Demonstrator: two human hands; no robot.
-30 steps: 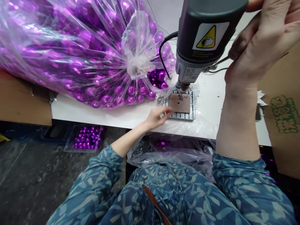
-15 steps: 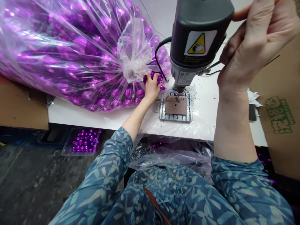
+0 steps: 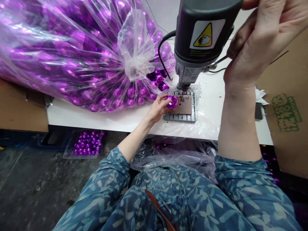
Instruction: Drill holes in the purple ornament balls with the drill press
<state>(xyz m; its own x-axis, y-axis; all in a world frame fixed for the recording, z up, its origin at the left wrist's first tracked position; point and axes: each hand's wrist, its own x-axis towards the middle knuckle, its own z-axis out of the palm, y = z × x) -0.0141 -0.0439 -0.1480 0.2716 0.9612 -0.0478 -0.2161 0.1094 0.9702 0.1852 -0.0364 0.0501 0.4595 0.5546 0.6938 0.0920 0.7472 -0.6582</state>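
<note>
My left hand (image 3: 157,109) pinches a shiny purple faceted ball (image 3: 172,102) at the left edge of a brown board (image 3: 185,105). The board, with a dark hole in it, lies on the slotted metal base (image 3: 184,118) of a small bench drill press (image 3: 202,35). Dark shavings are scattered around the chuck. On the right, my right hand (image 3: 262,41) is raised beside the black motor housing, its fingers curled around the drill press lever (image 3: 220,61); the grip end is hidden. Loose purple balls (image 3: 158,78) sit left of the drill, at a bag's mouth.
A big knotted clear bag (image 3: 91,57) of purple balls fills the left of the white table (image 3: 103,123). Cardboard boxes (image 3: 290,128) flank both sides. Below on the left is a clear bin (image 3: 88,143) of purple pieces. Clear plastic film (image 3: 173,162) hangs at the front edge.
My left hand has drawn back from the loose balls toward me and now holds one purple ball by the board. My right hand stays at the lever.
</note>
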